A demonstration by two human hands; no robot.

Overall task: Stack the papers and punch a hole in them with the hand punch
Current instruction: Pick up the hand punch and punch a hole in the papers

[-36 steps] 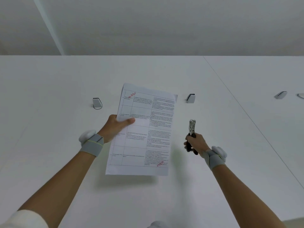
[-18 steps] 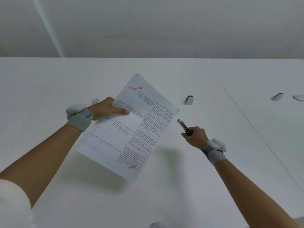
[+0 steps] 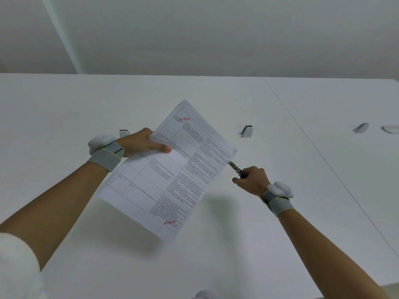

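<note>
White printed papers [image 3: 170, 169] with red stamps are held up off the counter [image 3: 280, 244], pinched on their left edge by the left hand [image 3: 143, 143], thumb on top. Only the head view here. Compared with a second ago the stack has swung from roughly straight to a diagonal tilt, so its right corner now points at the right hand [image 3: 251, 180]. That hand is wrapped tight around the punch [image 3: 236, 168], which has gone from sticking upright to lying low, and its metal nose is now right at the corner's edge. Can't tell if the paper is actually inside the slot yet. My guess: stacking is done and the squeeze comes next. A few small clips [image 3: 246, 131] sit untouched further back.
</note>
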